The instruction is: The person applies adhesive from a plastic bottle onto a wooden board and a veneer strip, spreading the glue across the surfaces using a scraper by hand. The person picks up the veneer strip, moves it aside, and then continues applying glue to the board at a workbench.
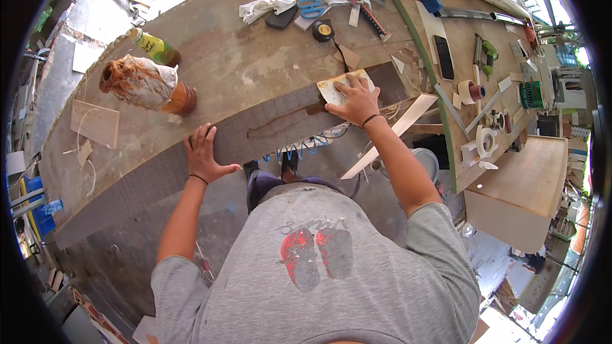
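A long dark grey-brown board (pixel 248 129) lies along the near edge of the workbench. My left hand (pixel 205 156) rests on it left of centre, thumb and fingers spread, holding nothing. Towards the board's right end, my right hand (pixel 356 100) grips and presses a stained off-white sheet (pixel 333 92) against the surface; I cannot tell its exact material. A darker brown, wet-looking streak (pixel 274 124) runs leftward from beneath that hand. Left of the board's middle stands a bottle wrapped in brown-stained cloth (pixel 137 79), with brown liquid at its base.
A green-yellow bottle (pixel 154 47) stands at the far left. Blue scissors (pixel 310 8), a tape measure (pixel 323 30) and a cutter knife (pixel 375 22) lie at the back. A phone (pixel 443 57) and tape rolls (pixel 470 92) are right. A thin wood strip (pixel 390 135) juts past the near edge.
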A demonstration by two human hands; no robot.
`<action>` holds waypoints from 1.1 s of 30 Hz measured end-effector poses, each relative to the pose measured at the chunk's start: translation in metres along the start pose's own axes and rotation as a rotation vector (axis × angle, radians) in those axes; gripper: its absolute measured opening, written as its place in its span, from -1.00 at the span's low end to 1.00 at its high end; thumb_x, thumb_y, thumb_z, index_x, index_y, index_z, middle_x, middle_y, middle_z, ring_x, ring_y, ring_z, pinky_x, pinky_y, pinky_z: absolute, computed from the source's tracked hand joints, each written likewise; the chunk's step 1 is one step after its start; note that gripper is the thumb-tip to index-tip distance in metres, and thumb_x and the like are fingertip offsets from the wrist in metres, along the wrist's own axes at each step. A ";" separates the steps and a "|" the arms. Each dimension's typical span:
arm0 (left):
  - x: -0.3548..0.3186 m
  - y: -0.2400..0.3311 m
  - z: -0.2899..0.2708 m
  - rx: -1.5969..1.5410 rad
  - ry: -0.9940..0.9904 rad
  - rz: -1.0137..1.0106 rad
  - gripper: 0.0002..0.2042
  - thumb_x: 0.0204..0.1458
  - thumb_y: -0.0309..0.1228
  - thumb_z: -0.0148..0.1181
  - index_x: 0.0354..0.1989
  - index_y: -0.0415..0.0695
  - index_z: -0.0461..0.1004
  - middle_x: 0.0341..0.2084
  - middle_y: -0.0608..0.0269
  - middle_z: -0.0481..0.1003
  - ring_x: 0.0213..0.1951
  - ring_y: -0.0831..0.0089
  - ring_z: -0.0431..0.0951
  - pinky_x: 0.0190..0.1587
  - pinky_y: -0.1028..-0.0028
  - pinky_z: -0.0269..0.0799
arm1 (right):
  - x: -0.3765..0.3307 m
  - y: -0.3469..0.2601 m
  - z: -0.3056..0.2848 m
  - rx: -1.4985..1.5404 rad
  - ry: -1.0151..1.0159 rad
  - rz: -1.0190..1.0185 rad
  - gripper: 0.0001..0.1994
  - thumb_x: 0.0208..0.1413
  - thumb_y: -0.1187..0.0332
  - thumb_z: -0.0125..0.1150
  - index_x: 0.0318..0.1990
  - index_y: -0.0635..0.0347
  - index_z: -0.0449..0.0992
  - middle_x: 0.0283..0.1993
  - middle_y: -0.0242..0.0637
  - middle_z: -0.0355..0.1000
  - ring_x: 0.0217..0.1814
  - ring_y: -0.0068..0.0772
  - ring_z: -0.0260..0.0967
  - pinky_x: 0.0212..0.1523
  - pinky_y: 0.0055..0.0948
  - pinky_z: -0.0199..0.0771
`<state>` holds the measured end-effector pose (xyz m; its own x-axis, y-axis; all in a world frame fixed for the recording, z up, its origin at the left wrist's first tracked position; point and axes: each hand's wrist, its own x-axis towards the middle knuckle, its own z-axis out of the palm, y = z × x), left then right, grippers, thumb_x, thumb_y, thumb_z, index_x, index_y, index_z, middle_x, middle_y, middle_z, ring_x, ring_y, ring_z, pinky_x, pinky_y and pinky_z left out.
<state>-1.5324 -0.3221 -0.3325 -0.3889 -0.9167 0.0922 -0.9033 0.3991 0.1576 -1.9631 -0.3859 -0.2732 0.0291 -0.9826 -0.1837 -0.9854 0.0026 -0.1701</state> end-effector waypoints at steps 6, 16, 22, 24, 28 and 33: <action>-0.001 0.000 0.000 -0.026 -0.008 -0.003 0.17 -0.50 0.48 0.27 0.31 -0.04 0.12 0.30 0.16 0.15 0.37 0.15 0.06 0.37 -0.07 -0.30 | 0.003 0.003 -0.011 -0.014 -0.081 0.011 -0.33 -0.21 -0.24 0.28 0.10 -0.20 0.54 0.33 -0.22 0.24 0.43 -0.10 0.04 0.19 0.55 -0.03; 0.000 0.000 0.000 -0.025 -0.013 -0.007 0.19 -0.50 0.52 0.23 0.31 -0.03 0.11 0.32 0.16 0.13 0.37 0.14 0.04 0.37 -0.10 -0.31 | 0.010 -0.003 -0.023 -0.033 -0.198 0.035 -0.33 -0.20 -0.26 0.28 0.11 -0.22 0.54 0.30 -0.25 0.27 0.42 -0.11 0.05 0.20 0.53 -0.03; -0.001 -0.001 0.002 -0.041 -0.008 -0.009 0.18 -0.51 0.51 0.24 0.30 -0.04 0.13 0.32 0.15 0.13 0.37 0.14 0.04 0.37 -0.12 -0.32 | 0.003 0.001 -0.001 -0.038 -0.020 0.036 -0.33 -0.22 -0.25 0.30 0.11 -0.25 0.54 0.31 -0.25 0.26 0.43 -0.11 0.04 0.20 0.51 0.01; 0.000 0.000 0.002 -0.048 0.004 -0.006 0.17 -0.50 0.48 0.26 0.30 -0.06 0.13 0.31 0.14 0.14 0.37 0.12 0.05 0.36 -0.12 -0.31 | 0.005 0.005 -0.004 -0.042 -0.029 0.023 -0.33 -0.23 -0.25 0.31 0.11 -0.25 0.54 0.31 -0.25 0.26 0.43 -0.11 0.04 0.20 0.50 0.01; -0.003 -0.001 0.000 -0.016 -0.014 -0.012 0.18 -0.51 0.49 0.25 0.30 -0.05 0.12 0.31 0.14 0.14 0.37 0.12 0.05 0.36 -0.12 -0.31 | 0.000 0.012 -0.026 -0.061 -0.148 0.028 -0.33 -0.26 -0.22 0.34 0.09 -0.24 0.55 0.30 -0.27 0.27 0.42 -0.13 0.09 0.21 0.48 0.01; 0.000 -0.002 0.001 -0.022 0.001 0.005 0.17 -0.49 0.51 0.22 0.30 -0.05 0.12 0.31 0.15 0.14 0.37 0.13 0.05 0.36 -0.11 -0.30 | -0.012 0.027 -0.038 -0.062 -0.273 0.079 -0.37 -0.28 -0.17 0.32 0.05 -0.24 0.57 0.24 -0.33 0.31 0.40 -0.17 0.13 0.24 0.51 -0.01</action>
<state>-1.5309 -0.3226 -0.3339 -0.3933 -0.9146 0.0938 -0.8970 0.4041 0.1791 -1.9966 -0.3812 -0.2393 -0.0125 -0.8933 -0.4493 -0.9946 0.0575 -0.0867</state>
